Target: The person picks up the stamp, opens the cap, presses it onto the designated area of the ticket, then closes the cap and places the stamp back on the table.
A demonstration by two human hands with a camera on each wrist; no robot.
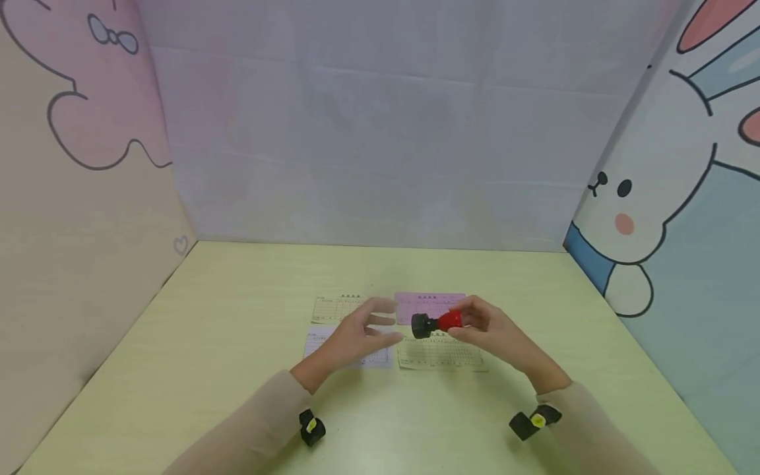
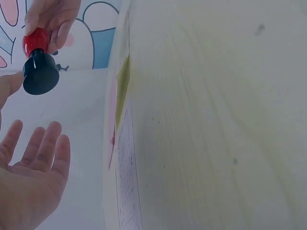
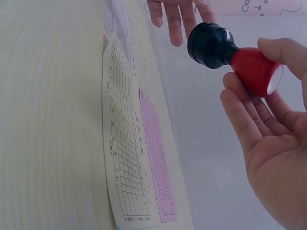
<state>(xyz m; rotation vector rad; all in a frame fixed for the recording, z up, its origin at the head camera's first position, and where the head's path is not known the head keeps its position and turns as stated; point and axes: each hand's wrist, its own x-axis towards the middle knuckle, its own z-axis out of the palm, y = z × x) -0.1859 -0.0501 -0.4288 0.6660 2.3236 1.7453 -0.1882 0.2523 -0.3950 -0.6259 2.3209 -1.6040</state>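
Observation:
My right hand (image 1: 495,330) pinches the red handle of a hand stamp (image 3: 252,67) between thumb and fingers. The stamp lies sideways in the air, its round black end (image 1: 422,326) pointing left. My left hand (image 1: 359,333) is held to the left of that end, fingers extended and nothing in them; its palm and fingers show in the left wrist view (image 2: 36,177). Below the hands lie printed forms in two rows: a pink form (image 1: 424,302) and a cream form (image 1: 332,310) behind, a white form (image 1: 375,359) and a yellowish form (image 1: 442,356) in front. My left hand partly covers the forms on the left.
The forms lie on a pale wood-look table (image 1: 255,290). A white sheet-like wall (image 1: 380,132) stands behind it, with cartoon-printed panels at the left (image 1: 89,218) and right (image 1: 700,264). A black wrist camera is strapped on each sleeve.

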